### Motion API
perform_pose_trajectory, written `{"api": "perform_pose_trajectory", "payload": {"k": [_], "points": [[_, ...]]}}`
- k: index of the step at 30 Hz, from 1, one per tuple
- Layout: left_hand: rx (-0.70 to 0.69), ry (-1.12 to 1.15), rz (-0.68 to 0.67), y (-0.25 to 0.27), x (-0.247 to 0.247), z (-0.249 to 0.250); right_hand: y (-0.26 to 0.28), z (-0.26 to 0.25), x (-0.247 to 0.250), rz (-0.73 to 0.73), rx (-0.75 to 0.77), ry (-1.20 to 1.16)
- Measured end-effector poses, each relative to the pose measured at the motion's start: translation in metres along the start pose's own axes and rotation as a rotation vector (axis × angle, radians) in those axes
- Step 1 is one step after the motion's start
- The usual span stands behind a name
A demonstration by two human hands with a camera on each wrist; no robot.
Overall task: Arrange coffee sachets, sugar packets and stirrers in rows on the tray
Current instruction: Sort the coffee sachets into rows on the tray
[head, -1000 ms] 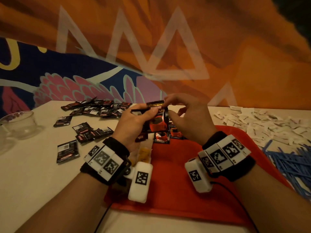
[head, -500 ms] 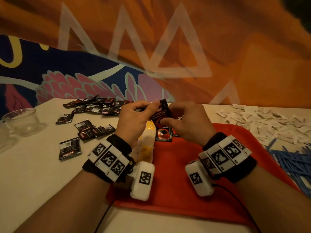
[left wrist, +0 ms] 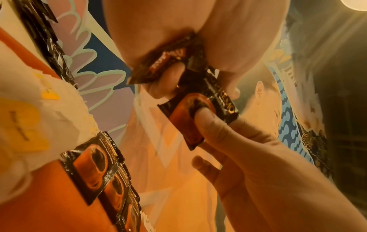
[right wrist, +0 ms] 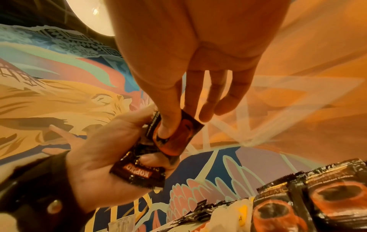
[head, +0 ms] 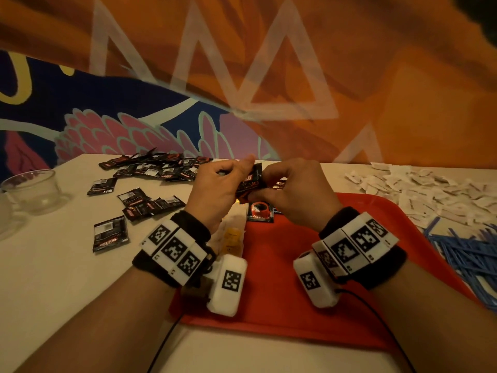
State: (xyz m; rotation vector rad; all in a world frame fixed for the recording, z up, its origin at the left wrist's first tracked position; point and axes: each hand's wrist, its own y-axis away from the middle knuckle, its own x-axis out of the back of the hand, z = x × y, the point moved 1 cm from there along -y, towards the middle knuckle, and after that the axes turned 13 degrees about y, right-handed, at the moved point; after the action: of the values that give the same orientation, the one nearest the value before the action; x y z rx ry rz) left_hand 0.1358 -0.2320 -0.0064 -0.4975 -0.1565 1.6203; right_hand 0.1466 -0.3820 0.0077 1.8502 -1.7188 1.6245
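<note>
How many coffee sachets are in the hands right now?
2 seen: one sachet gripped in the left hand, a second sachet pinched by the right hand. More may hide in the left hand.

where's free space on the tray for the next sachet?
Bare red tray runs from the laid coffee sachets at the far edge to the near rim, between both wrists. Crowded: sachet pile far left, sugar packets and blue stirrers right.
</note>
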Motion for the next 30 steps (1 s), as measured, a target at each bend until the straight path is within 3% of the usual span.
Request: {"api": "perform_pose_trajectory", "payload": {"k": [8, 13, 18, 22, 30], "points": [[0.058, 0.070, 0.235, -0.009, 0.015, -0.003, -0.008, 0.011, 0.003, -0.166, -0.137, 0.064], [0.168, 0.113, 0.289, -0.014, 0.023, -0.004, -0.025, 0.065, 0.014, -0.369, -0.521, -0.017], [0.205, 0.145, 0.276, -0.016, 0.022, -0.004, -0.020, 0.092, 0.006, -0.491, -0.703, -0.033], [0.212, 0.159, 0.269, -0.016, 0.022, -0.005, -0.021, 0.084, 0.000, -0.511, -0.777, -0.054], [0.229, 0.181, 0.275, -0.017, 0.024, -0.007, -0.028, 0.078, -0.012, -0.532, -0.761, 0.115]]}}
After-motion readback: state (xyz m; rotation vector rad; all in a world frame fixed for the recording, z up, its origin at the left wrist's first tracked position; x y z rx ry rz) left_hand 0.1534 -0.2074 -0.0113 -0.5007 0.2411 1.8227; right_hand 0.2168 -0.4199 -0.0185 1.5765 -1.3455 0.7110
